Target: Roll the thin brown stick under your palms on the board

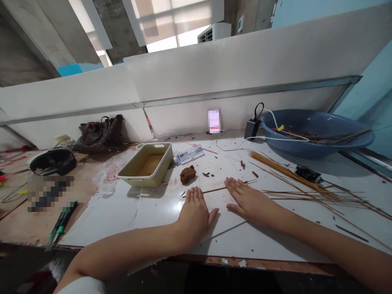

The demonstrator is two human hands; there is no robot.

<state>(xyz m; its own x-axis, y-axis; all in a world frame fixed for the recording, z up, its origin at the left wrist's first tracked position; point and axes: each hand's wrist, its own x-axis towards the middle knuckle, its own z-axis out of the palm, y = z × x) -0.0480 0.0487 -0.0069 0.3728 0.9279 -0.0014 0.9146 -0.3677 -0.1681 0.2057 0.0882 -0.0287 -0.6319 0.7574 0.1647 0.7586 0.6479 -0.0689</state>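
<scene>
A person's left hand (196,210) and right hand (241,198) are lying palm-down, flat and outstretched, gripping nothing, over a thin brown rod (214,190) stretching between them. A brown lump (188,174) is sitting just beyond the left hand; slender sticks (275,165) are lying to the right hand's right.

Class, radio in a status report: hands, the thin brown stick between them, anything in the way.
Left hand, right hand: open, palms down. Thin brown stick running under both hands. Brown lump beyond the left hand, clear of the stick.
</scene>
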